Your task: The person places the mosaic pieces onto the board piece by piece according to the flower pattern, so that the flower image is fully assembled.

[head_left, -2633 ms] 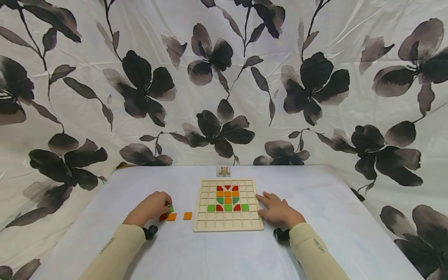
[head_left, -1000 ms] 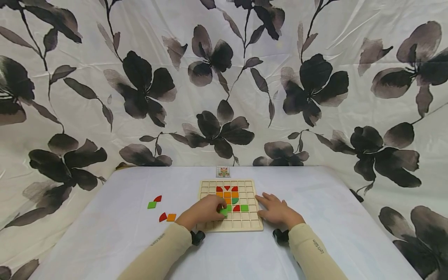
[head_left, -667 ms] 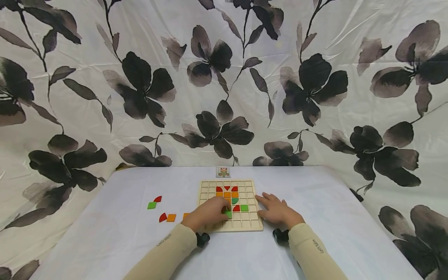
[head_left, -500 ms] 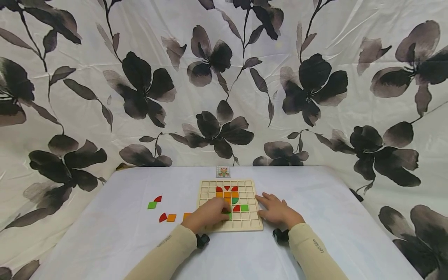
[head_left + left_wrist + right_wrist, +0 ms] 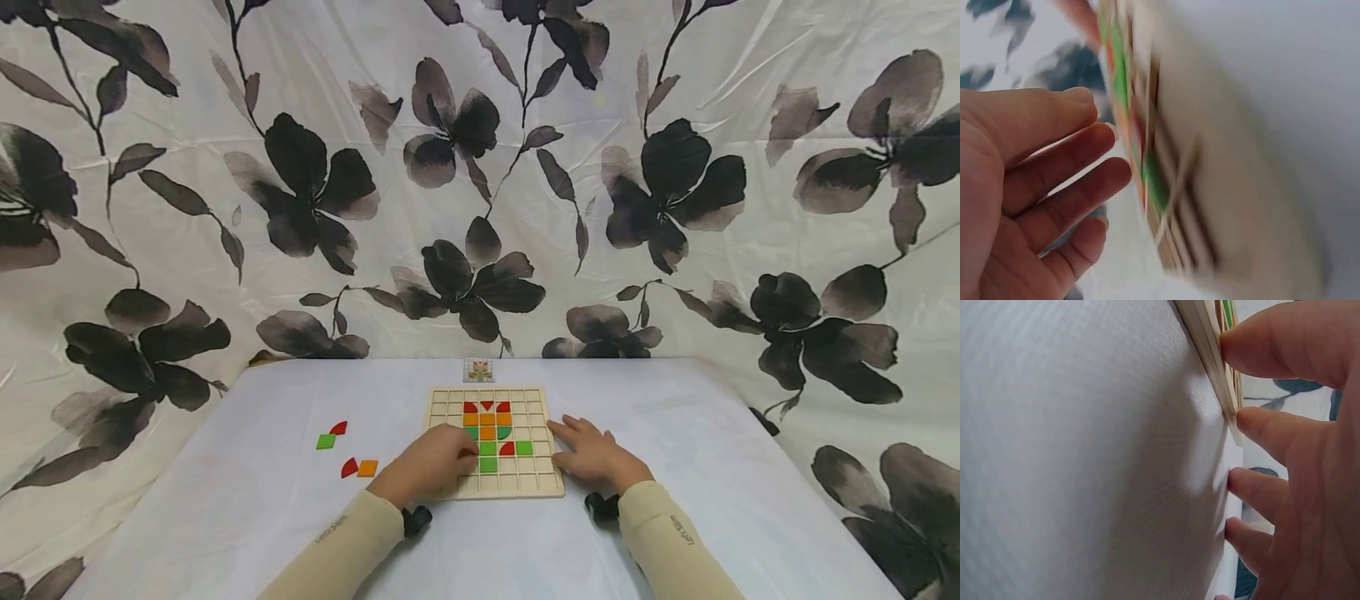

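A wooden grid board (image 5: 528, 482) lies flat on the white table, bearing red, orange and green tiles. Over its left part is my left hand (image 5: 431, 462), hiding the lower-left cells. In the left wrist view that hand (image 5: 1029, 181) has loosely bent fingers with nothing between them. Just right of its fingertips, a green square tile (image 5: 488, 465) sits in a cell directly below another green tile (image 5: 488, 448). My right hand (image 5: 600, 457) rests at the board's right edge. The right wrist view shows its thumb and one fingertip touching the board's side (image 5: 1210, 356).
Left of the board lie a green square tile (image 5: 326, 442), a red quarter-circle tile (image 5: 339, 427), another red quarter-circle (image 5: 349, 467) and an orange square (image 5: 367, 468). A small pattern card (image 5: 478, 370) lies behind the board. A flowered cloth (image 5: 480, 167) hangs beyond the table.
My left hand carried a green square from the left of the board, set it in a cell below the centre green tile, let go and drew back left. My right hand has stayed put.
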Motion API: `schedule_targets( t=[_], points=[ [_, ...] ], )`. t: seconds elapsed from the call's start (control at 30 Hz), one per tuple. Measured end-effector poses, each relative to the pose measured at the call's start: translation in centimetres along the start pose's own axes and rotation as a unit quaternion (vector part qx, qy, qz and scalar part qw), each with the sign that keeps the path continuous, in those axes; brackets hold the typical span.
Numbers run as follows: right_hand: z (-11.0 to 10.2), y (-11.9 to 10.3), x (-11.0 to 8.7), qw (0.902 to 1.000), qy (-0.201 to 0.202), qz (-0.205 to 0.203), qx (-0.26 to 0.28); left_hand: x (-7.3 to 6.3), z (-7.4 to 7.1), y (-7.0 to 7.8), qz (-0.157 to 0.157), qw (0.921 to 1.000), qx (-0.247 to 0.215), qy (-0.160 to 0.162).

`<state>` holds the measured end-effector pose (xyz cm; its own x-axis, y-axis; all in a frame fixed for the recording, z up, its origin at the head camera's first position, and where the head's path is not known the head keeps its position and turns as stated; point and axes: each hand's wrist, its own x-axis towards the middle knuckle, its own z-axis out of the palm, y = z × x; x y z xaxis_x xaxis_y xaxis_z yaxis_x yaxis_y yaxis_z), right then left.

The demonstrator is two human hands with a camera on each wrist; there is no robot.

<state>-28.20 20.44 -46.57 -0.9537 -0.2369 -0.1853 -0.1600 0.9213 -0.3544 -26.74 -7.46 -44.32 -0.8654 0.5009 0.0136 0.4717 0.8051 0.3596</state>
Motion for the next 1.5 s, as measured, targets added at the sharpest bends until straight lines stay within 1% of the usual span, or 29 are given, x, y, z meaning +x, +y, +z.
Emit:
schedule_targets(
  t=[0.07, 0.13, 0.27, 0.4, 0.47, 0.57, 0.67, 0.77, 0.83, 0.93, 1.0, 1.1, 1.27, 1.4, 1.5],
  points=[
    [0.0, -0.1, 0.0, 1.0000, 0.000, 0.000, 0.000, -0.4, -0.9, -1.0, -0.035, 0.9990, -0.027, 0.004],
    [-0.1, -0.2, -0.1, 1.0000, 0.002, 0.000, 0.000, -0.8, -1.9, -2.1, -0.059, 0.9975, -0.038, 0.005],
    [-0.1, -0.3, -0.1, 1.0000, 0.003, 0.001, -0.001, -1.8, -3.2, -4.2, -0.100, 0.9943, -0.035, -0.011],
    [0.1, -0.3, 0.0, 1.0000, 0.002, 0.003, -0.003, -2.9, -3.7, -6.0, -0.129, 0.9909, -0.017, -0.033],
    [0.0, -0.3, -0.1, 1.0000, 0.002, 0.005, -0.003, -3.4, -3.9, -6.6, -0.140, 0.9892, -0.012, -0.043],
    [0.0, -0.3, -0.1, 1.0000, 0.002, 0.005, -0.003, -3.8, -3.7, -7.2, -0.141, 0.9888, -0.009, -0.049],
    [0.0, -0.2, -0.1, 1.0000, 0.002, 0.003, -0.003, -3.9, -3.4, -7.4, -0.129, 0.9904, -0.007, -0.050],
    [0.1, -0.2, -0.1, 1.0000, 0.003, 0.002, -0.005, -3.9, -3.2, -7.5, -0.120, 0.9917, -0.008, -0.046],
    [0.1, -0.2, -0.1, 1.0000, 0.003, 0.000, -0.005, -3.8, -3.0, -7.4, -0.120, 0.9919, -0.009, -0.043],
    [0.0, -0.3, -0.1, 1.0000, 0.002, 0.002, -0.004, -3.4, -2.9, -7.2, -0.120, 0.9919, -0.021, -0.035],
    [-0.1, -0.3, -0.1, 1.0000, 0.003, 0.002, -0.003, -2.9, -2.8, -6.8, -0.113, 0.9926, -0.033, -0.029],
    [-0.1, -0.3, -0.2, 1.0000, 0.004, 0.002, -0.003, -2.2, -2.6, -6.0, -0.102, 0.9932, -0.052, -0.024],
    [0.0, -0.4, -0.2, 1.0000, 0.002, 0.001, -0.002, -1.2, -1.8, -4.3, -0.071, 0.9951, -0.064, -0.026],
    [0.0, -0.4, -0.2, 1.0000, 0.004, 0.002, -0.001, -0.6, -1.2, -3.0, -0.046, 0.9962, -0.068, -0.029],
    [0.1, -0.3, -0.2, 1.0000, 0.007, 0.002, -0.003, -0.1, -0.7, -2.3, -0.029, 0.9971, -0.062, -0.032]
  ],
)
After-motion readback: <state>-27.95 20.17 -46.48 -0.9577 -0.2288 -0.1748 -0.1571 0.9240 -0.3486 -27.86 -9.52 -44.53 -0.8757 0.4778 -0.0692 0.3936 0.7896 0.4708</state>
